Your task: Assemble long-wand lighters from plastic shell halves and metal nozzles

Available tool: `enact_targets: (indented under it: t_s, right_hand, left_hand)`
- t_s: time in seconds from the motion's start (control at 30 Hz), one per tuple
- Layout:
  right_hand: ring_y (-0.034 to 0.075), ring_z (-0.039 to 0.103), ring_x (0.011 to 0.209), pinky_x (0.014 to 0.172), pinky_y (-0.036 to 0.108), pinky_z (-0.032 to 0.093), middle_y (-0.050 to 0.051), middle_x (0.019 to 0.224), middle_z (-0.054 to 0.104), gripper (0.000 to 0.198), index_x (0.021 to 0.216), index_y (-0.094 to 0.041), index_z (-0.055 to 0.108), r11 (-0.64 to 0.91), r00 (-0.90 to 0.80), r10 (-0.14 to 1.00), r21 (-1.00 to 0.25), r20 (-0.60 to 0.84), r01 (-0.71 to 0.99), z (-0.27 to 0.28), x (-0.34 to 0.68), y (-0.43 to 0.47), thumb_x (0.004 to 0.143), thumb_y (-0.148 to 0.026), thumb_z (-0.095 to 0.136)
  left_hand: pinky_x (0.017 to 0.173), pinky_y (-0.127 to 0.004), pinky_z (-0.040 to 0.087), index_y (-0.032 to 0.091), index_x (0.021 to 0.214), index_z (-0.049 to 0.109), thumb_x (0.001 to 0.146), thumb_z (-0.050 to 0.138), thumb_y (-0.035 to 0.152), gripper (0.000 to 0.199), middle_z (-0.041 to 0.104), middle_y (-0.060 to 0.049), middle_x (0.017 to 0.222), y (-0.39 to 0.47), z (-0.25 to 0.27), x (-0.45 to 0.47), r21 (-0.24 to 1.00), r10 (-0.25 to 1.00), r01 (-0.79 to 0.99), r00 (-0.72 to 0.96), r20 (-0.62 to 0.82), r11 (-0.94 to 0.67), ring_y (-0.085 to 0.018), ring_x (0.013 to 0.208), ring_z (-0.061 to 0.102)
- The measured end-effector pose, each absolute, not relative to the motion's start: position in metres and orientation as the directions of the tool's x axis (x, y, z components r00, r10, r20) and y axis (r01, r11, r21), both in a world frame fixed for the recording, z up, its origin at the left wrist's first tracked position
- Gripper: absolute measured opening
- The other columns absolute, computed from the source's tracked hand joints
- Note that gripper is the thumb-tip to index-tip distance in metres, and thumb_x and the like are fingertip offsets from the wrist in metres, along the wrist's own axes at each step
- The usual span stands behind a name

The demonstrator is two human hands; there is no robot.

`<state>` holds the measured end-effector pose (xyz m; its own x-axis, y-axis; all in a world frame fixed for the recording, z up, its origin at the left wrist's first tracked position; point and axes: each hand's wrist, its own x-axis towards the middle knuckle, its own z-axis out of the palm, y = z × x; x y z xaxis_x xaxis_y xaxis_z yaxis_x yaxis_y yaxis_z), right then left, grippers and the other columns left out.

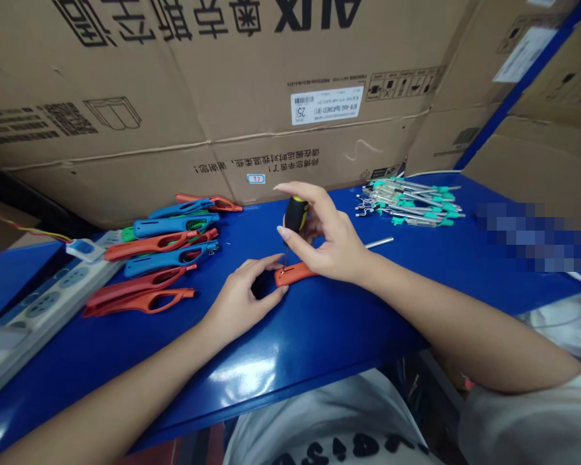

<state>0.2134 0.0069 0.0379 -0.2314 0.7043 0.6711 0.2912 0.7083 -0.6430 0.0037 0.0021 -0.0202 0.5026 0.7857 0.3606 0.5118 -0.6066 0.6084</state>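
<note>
Orange plastic shows in the middle of the blue tabletop (pixel 213 342), where a lighter casing (pixel 290 276) lies flat between the two hands. The left hand (pixel 242 294) has its thumb at the casing's near edge and its forefinger at the far edge, bent in a loose arch that holds the rounded end; its other fingers are partly tucked behind and hard to separate. The right hand (pixel 332 239) has its fingers closed around a black-and-yellow screwdriver (pixel 296 213), forefinger raised over the top. The thin shaft runs down to the casing near a small hole, but whether the tip sits in a screw is too small to tell.

The right hand and wrist cover the casing's other end. A metal tube (pixel 381 243) emerges beyond the wrist; its join with the casing is hidden.

To the left, red, orange, blue and green casings (pixel 159 226) overlap, the green mostly buried. Near the cardboard (pixel 252 84), a tangle of metal rods with teal ends (pixel 411 201) is too dense to count. A pixelated patch at right conceals whatever lies there. The power strip (pixel 72 290) is cut off by the left edge.
</note>
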Motion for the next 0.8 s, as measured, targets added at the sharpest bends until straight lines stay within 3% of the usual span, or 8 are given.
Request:
enact_targets:
  t_s: [0.27, 0.63, 0.8]
  right_hand:
    - [0.011, 0.062, 0.072, 0.06, 0.024, 0.057, 0.005, 0.131, 0.059, 0.044, 0.138, -0.032, 0.048, 0.698, -0.226, 0.714, -0.654, 0.662, 0.291, 0.038, 0.2094, 0.0021, 0.095, -0.032, 0.058]
    - [0.01, 0.062, 0.072, 0.065, 0.025, 0.058, 0.004, 0.131, 0.059, 0.044, 0.136, -0.032, 0.052, 0.703, -0.234, 0.711, -0.663, 0.663, 0.257, 0.0359, 0.207, 0.0005, 0.093, -0.03, 0.061]
    - [0.008, 0.06, 0.065, 0.064, 0.025, 0.06, 0.006, 0.125, 0.061, 0.048, 0.141, -0.025, 0.046, 0.78, -0.288, 0.623, -0.552, 0.727, 0.295, 0.031, 0.2089, 0.0039, 0.095, -0.027, 0.059]
  left_hand:
    - [0.096, -0.041, 0.055, 0.021, 0.121, 0.066, 0.085, 0.071, 0.025, 0.036, 0.074, -0.007, 0.113, 0.0007, -0.0179, 0.0052, 0.616, 0.778, 0.492, 0.506, 0.372, -0.615, -0.023, 0.104, 0.069]
    - [0.092, -0.038, 0.055, 0.022, 0.119, 0.067, 0.085, 0.073, 0.023, 0.035, 0.074, -0.005, 0.11, 0.0002, -0.0176, 0.0058, 0.585, 0.743, 0.476, 0.543, 0.391, -0.656, -0.023, 0.1, 0.069]
    - [0.092, -0.038, 0.054, 0.022, 0.118, 0.066, 0.085, 0.073, 0.022, 0.034, 0.074, -0.004, 0.11, -0.0004, -0.0163, 0.0056, 0.579, 0.741, 0.481, 0.549, 0.387, -0.659, -0.022, 0.1, 0.069]
